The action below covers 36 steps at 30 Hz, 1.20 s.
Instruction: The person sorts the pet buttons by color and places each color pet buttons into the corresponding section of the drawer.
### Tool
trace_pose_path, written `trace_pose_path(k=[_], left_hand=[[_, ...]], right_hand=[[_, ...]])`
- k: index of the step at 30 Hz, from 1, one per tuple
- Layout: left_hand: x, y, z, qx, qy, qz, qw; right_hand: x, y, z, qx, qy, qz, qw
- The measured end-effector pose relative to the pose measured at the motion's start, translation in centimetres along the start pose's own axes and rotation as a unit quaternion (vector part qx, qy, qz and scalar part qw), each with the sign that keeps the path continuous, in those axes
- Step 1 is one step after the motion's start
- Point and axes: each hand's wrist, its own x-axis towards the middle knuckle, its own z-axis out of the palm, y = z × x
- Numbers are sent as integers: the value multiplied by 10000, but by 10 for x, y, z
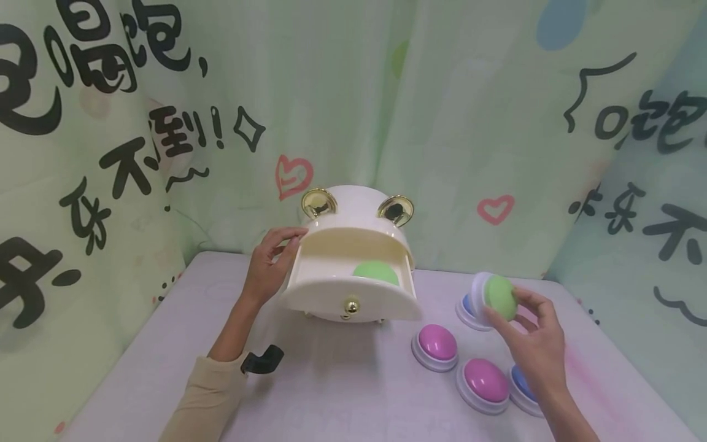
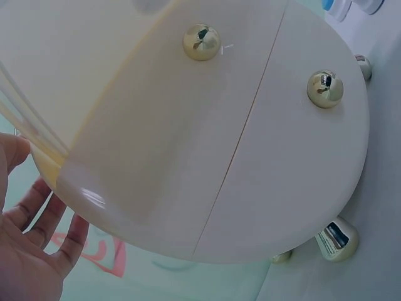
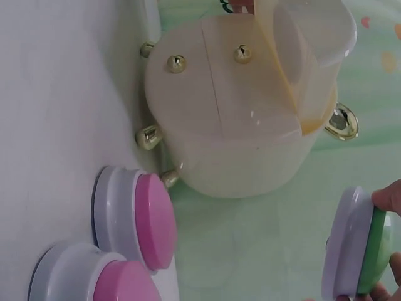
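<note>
A white rounded cabinet [image 1: 353, 209] with two gold ear-like discs stands on the table. Its upper drawer [image 1: 331, 294] is pulled out and contains a green-domed button [image 1: 377, 271]. My left hand [image 1: 269, 267] touches the cabinet's left side near the drawer opening; in the left wrist view its loosely extended fingers [image 2: 74, 241] lie along the edge. To the right, my right hand [image 1: 536, 341] pinches another green-domed push button [image 1: 499, 298] by its rim, raised above the table and turned on its side. Part of a blue-domed button [image 1: 468, 305] shows behind it.
Two pink-domed buttons [image 1: 438, 342] sit on the table right of the cabinet. Another blue-domed button [image 1: 521, 383] is partly covered by my right hand. A patterned curtain [image 1: 342, 123] hangs behind and at both sides. The lower drawer [image 2: 282, 157] is closed.
</note>
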Motion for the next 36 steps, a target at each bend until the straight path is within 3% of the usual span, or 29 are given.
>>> trace_pose_path(k=[7, 16, 36], left_hand=[[0, -1, 0, 38, -9, -31, 10000], [-1, 1, 0, 35, -31, -87, 10000], [0, 0, -1, 37, -10, -82, 10000]], right_hand=[[-7, -12, 6, 255, 18, -381, 9989], [-15, -21, 10, 377, -78, -393, 9985], [-25, -40, 21, 1041, -109, -825, 9911]])
